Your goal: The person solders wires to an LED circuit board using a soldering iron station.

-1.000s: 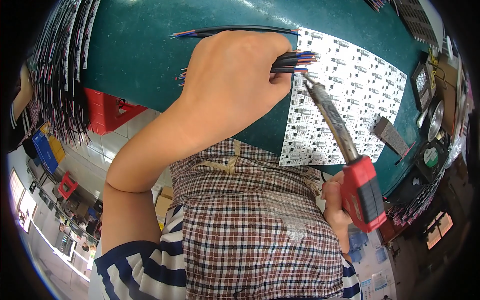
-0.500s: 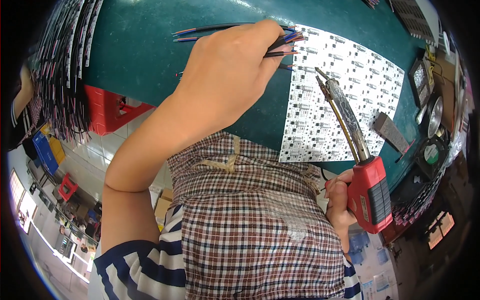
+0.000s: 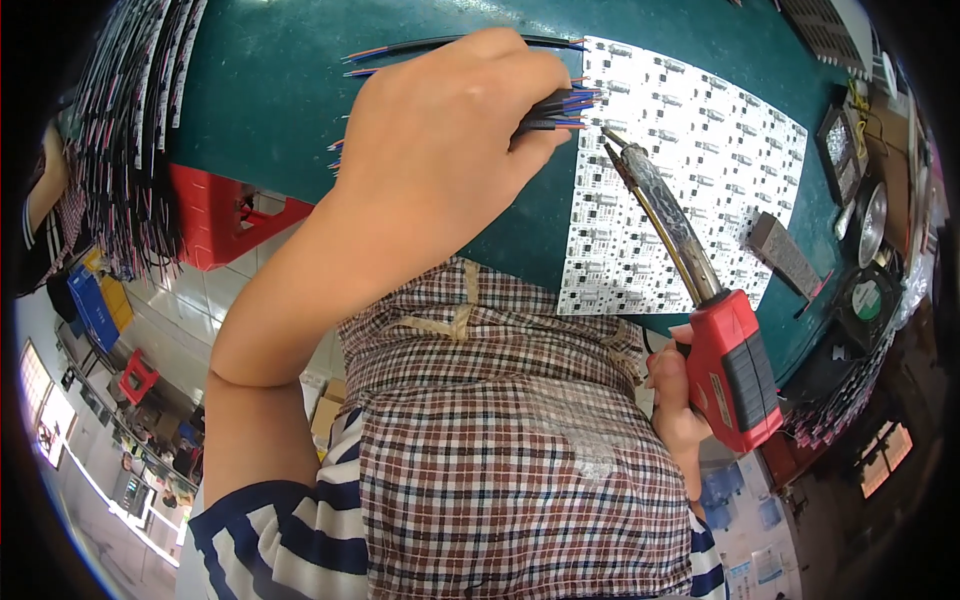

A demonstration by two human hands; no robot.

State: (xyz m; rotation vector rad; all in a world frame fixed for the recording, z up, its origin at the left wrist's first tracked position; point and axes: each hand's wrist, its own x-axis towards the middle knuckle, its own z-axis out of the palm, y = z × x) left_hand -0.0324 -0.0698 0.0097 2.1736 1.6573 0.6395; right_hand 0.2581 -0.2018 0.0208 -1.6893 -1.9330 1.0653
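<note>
My left hand (image 3: 430, 130) is closed round a bunch of black cables (image 3: 548, 112) with stripped red and blue wire ends. Those ends reach the left edge of a white panel of small circuit boards (image 3: 690, 135). Another black cable (image 3: 420, 45) lies beyond my hand, its right end at the panel's edge. My right hand (image 3: 680, 405) grips a red soldering gun (image 3: 735, 370) by its handle. The gun's tip hovers over or touches the panel near the held wires; I cannot tell which. My left fingertips are partly hidden behind the hand.
A grey metal block (image 3: 785, 255) rests on the panel's right part. Right of it are a round metal dish (image 3: 872, 225) and a black reel (image 3: 865, 300). Many cables (image 3: 120, 150) hang over the green table's (image 3: 270, 90) left edge, near a red stool (image 3: 215, 220). Another person's arm (image 3: 45, 185) shows far left.
The soldering gun has moved left and slightly away from me, its tip closer to the held wires. The wire ends in my left hand sit slightly nearer me. The panel has shifted slightly away.
</note>
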